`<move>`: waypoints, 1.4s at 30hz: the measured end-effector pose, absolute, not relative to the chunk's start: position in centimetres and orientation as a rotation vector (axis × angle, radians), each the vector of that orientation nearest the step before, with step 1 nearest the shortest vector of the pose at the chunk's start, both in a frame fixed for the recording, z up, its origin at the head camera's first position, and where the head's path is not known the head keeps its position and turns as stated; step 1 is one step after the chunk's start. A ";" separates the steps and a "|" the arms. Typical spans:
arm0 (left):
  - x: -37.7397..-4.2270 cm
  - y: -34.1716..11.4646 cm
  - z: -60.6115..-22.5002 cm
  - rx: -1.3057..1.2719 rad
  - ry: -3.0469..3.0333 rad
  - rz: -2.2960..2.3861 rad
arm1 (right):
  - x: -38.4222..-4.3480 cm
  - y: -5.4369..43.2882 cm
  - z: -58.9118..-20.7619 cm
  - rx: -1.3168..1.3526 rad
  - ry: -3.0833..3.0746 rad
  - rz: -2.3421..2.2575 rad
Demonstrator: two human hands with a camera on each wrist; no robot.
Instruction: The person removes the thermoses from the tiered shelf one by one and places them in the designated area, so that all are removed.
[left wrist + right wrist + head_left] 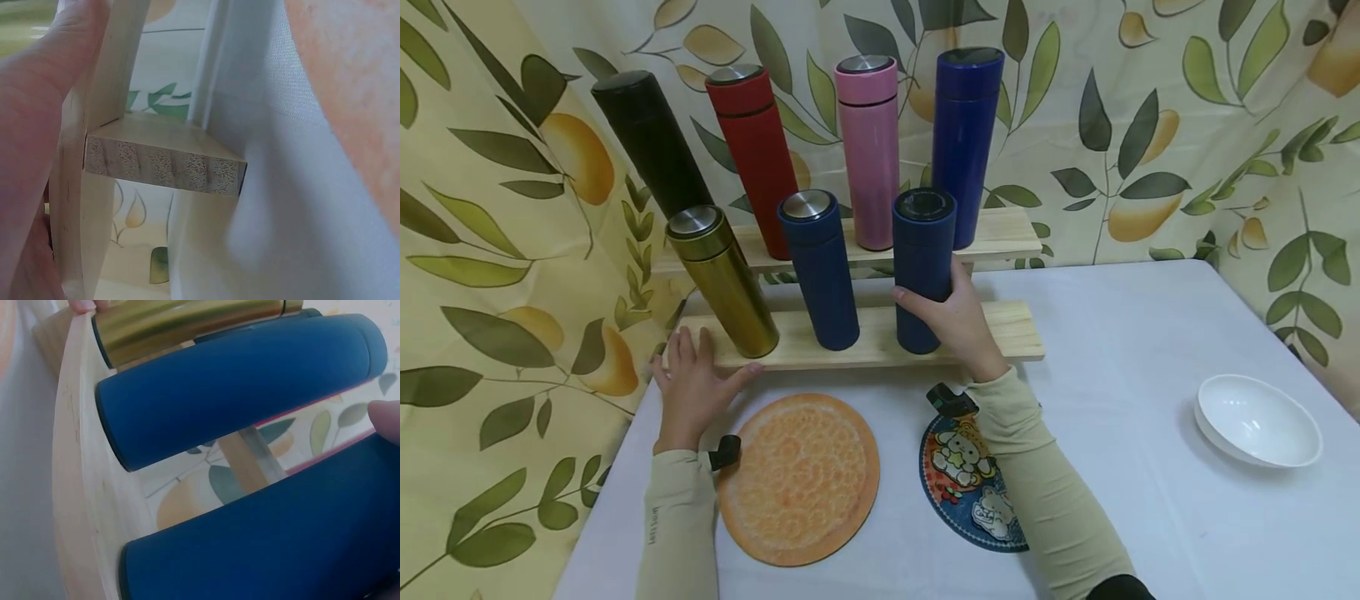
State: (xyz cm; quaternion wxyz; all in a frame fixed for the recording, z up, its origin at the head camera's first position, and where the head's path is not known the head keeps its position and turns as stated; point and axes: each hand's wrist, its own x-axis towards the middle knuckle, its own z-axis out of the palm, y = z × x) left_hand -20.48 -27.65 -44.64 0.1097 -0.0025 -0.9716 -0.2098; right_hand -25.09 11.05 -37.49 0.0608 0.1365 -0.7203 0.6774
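In the head view my right hand holds a dark blue thermos bottle with a black lid, thumb on its near left side and fingers behind it. The bottle stands on the lower board of a wooden rack, its base at the board in the right wrist view. My left hand rests at that board's left end, fingers spread and thumb along the front edge. Beside it a gold bottle leans left in view. Between the hands stands another blue bottle with a silver lid.
Behind, on the upper board, are black, red, pink and glossy blue bottles. In front lie a round orange mat and a cartoon mat, partly under the right sleeve. A white bowl sits at right.
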 end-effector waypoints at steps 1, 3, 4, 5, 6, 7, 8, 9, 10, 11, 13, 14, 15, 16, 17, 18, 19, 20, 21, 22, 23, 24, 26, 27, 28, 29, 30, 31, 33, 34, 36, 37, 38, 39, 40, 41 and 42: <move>-20.4 -27.6 -44.7 -0.008 -2.855 -0.619 | -25.1 11.1 -37.5 0.413 -2.189 2.042; -20.4 -27.6 -44.8 -0.012 -2.855 -0.623 | -25.2 11.3 -37.5 0.422 -2.199 2.027; -20.4 -27.6 -44.8 -0.014 -2.854 -0.623 | -25.2 11.4 -37.5 0.431 -2.199 2.020; -20.4 -27.6 -44.8 -0.015 -2.853 -0.622 | -25.2 11.4 -37.5 0.442 -2.196 2.012; -20.5 -27.6 -44.9 -0.016 -2.850 -0.621 | -25.2 11.5 -37.4 0.451 -2.195 2.009; -20.5 -27.6 -44.9 -0.015 -2.847 -0.618 | -25.2 11.5 -37.3 0.463 -2.193 2.005; -20.5 -27.7 -44.9 -0.014 -2.845 -0.615 | -25.2 11.6 -37.3 0.472 -2.191 2.001; -20.5 -27.7 -44.9 -0.014 -2.843 -0.614 | -25.1 11.6 -37.2 0.477 -2.192 1.995; -20.5 -27.7 -44.9 -0.013 -2.842 -0.612 | -25.1 11.7 -37.1 0.480 -2.193 1.991; -20.6 -27.7 -44.8 -0.012 -2.842 -0.613 | -25.0 11.7 -37.0 0.479 -2.193 1.988; -20.7 -27.7 -44.8 -0.014 -2.839 -0.613 | -24.9 12.0 -36.9 0.466 -2.197 1.977; -20.7 -27.7 -44.8 -0.018 -2.838 -0.617 | -24.9 12.1 -36.8 0.457 -2.197 1.969; -20.8 -27.6 -44.8 -0.021 -2.836 -0.621 | -24.8 12.2 -36.7 0.451 -2.197 1.962; -20.8 -27.6 -44.7 -0.023 -2.835 -0.624 | -24.8 12.4 -36.6 0.444 -2.196 1.960; -20.8 -27.6 -44.7 -0.025 -2.834 -0.624 | -24.7 12.5 -36.5 0.437 -2.196 1.956; -20.8 -27.6 -44.7 -0.025 -2.832 -0.622 | -24.6 12.7 -36.4 0.430 -2.198 1.953; -20.8 -27.6 -44.7 -0.026 -2.831 -0.621 | -24.6 12.8 -36.3 0.426 -2.198 1.948; -20.8 -27.6 -44.7 -0.024 -2.831 -0.621 | -24.5 13.0 -36.2 0.420 -2.198 1.947; -20.8 -27.6 -44.8 -0.024 -2.831 -0.618 | -24.5 13.1 -36.1 0.418 -2.197 1.945; -20.8 -27.6 -44.8 -0.023 -2.830 -0.615 | -24.4 13.3 -35.9 0.413 -2.195 1.945; -20.7 -27.7 -44.8 -0.022 -2.830 -0.612 | -24.3 13.5 -35.8 0.409 -2.192 1.943; -20.7 -27.7 -44.9 -0.022 -2.828 -0.610 | -24.2 13.7 -35.6 0.402 -2.190 1.937; -20.7 -27.7 -44.9 -0.019 -2.827 -0.607 | -24.1 14.1 -35.3 0.391 -2.181 1.932; -20.7 -27.7 -45.0 -0.020 -2.825 -0.605 | -24.1 14.3 -35.1 0.386 -2.173 1.933; -20.7 -27.7 -45.0 -0.019 -2.826 -0.604 | -24.0 14.5 -35.0 0.381 -2.163 1.938; -20.7 -27.7 -45.0 -0.019 -2.827 -0.603 | -23.9 14.8 -34.9 0.378 -2.152 1.940; -20.6 -27.6 -45.0 -0.018 -2.827 -0.605 | -23.8 15.1 -34.7 0.373 -2.142 1.944; -20.6 -27.7 -45.1 -0.013 -2.830 -0.608 | -23.8 15.3 -34.6 0.368 -2.133 1.946; -20.4 -27.7 -45.1 -0.007 -2.835 -0.614 | -23.7 15.7 -34.4 0.360 -2.114 1.949; -20.4 -27.7 -45.1 -0.002 -2.838 -0.616 | -23.6 16.0 -34.2 0.351 -2.107 1.948; -20.3 -27.7 -45.2 0.000 -2.839 -0.616 | -23.4 16.5 -33.9 0.321 -2.094 1.946; -20.3 -27.7 -45.2 -0.002 -2.838 -0.614 | -23.3 16.8 -33.7 0.310 -2.079 1.948; -20.3 -27.7 -45.2 -0.005 -2.835 -0.611 | -23.2 17.1 -33.6 0.298 -2.061 1.957; -20.3 -27.7 -45.1 -0.009 -2.834 -0.608 | -23.1 17.5 -33.4 0.285 -2.043 1.962; -20.4 -27.7 -45.1 -0.014 -2.831 -0.607 | -23.0 17.8 -33.3 0.271 -2.029 1.964; -20.4 -27.6 -45.1 -0.017 -2.832 -0.604 | -23.0 18.1 -33.1 0.258 -2.010 1.970; -20.5 -27.6 -45.0 -0.019 -2.834 -0.602 | -22.9 18.5 -33.0 0.247 -1.991 1.974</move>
